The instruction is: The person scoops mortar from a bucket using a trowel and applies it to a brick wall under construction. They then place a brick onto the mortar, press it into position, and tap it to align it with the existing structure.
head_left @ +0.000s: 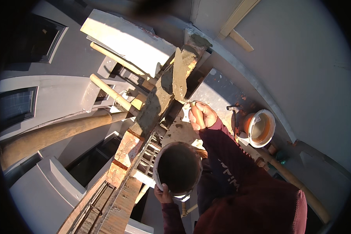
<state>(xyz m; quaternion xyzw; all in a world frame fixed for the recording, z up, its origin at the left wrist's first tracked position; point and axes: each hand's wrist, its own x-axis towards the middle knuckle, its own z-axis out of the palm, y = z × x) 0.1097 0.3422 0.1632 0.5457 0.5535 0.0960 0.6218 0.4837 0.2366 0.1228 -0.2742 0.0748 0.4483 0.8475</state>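
Observation:
My right hand point(204, 116) is closed round the wooden handle of a trowel point(179, 76), whose mortar-smeared blade points away from me over the narrow brick wall. Grey mortar point(156, 105) coats the top of that wall beneath and beside the blade. My left hand point(164, 194) grips the near-left rim of a round bucket point(178, 168), tilted so that its dark inside faces up; what it holds is too shadowed to make out. Bare bricks point(128, 149) lie along the wall nearer to me, left of the bucket.
Bamboo poles point(58, 138) reach in from the left. A white bucket point(262, 128) with water-like liquid stands right, beside a hammer-like tool point(234, 108). Beyond the wall sits a pale slab point(124, 37). Steel bars point(95, 210) run inside wooden formwork at lower left. Windowed walls lie far below.

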